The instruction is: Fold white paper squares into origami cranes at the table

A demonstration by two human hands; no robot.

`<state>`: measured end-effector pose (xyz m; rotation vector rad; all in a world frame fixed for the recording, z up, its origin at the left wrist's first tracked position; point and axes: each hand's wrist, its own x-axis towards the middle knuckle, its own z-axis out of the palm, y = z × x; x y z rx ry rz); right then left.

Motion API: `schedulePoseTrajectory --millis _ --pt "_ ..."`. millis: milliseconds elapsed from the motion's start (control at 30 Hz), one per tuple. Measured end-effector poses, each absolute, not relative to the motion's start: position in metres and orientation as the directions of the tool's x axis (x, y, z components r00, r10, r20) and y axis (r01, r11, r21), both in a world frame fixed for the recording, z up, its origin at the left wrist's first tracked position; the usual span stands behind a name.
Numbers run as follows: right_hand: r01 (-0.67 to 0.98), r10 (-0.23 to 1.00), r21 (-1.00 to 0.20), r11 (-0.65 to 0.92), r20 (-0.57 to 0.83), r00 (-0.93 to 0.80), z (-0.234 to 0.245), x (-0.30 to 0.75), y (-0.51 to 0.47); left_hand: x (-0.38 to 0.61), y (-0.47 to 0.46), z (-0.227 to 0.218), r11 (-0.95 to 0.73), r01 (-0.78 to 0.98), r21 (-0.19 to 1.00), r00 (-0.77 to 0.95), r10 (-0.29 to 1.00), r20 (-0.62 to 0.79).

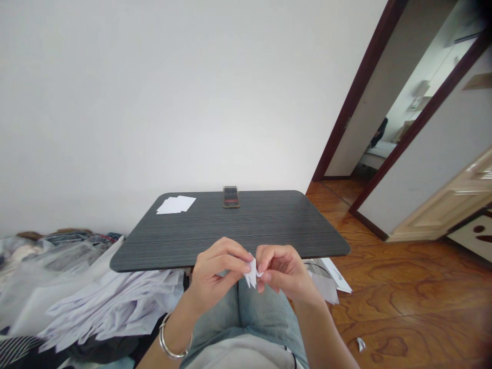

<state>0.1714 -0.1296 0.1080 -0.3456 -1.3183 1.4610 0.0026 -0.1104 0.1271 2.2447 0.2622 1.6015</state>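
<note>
My left hand (217,274) and my right hand (282,271) meet above my lap, just in front of the near edge of a dark grey table (269,230). Both pinch a small folded piece of white paper (251,275) between thumb and fingertips. The paper's points hang downward between the hands. A silver bangle (171,342) circles my left wrist. My legs in blue jeans (249,312) lie below the hands.
On the table lie white paper sheets (176,204) at the far left and a phone (231,197) standing at the far middle. A heap of white papers (111,307) and clothes lies left. More papers (330,279) lie on the wooden floor right. An open doorway (388,138) is beyond.
</note>
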Motion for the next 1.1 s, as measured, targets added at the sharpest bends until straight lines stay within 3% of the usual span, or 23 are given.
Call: schedulePoseTrajectory --millis 533,700,867,1100 --pt "-0.498 0.832 -0.847 0.188 0.406 -0.377 0.1077 0.1704 -0.1294 0.0037 -0.1119 0.1291 -0.913 -0.060 0.404 0.336 0.362 0.869" --pt "-0.347 0.818 -0.843 0.412 0.510 -0.268 0.1098 0.1707 -0.1304 0.0030 -0.1107 0.1264 -0.893 -0.079 0.444 0.333 0.396 0.856" --pt "-0.135 0.729 -0.755 0.642 0.655 -0.196 0.1124 0.1733 -0.1326 0.0034 -0.1094 0.1240 -0.872 -0.088 0.482 0.340 0.428 0.837" --pt "0.059 0.620 -0.621 0.782 0.762 -0.187 0.1155 0.1748 -0.1328 0.0034 -0.1087 0.1226 -0.861 -0.094 0.500 0.344 0.443 0.828"
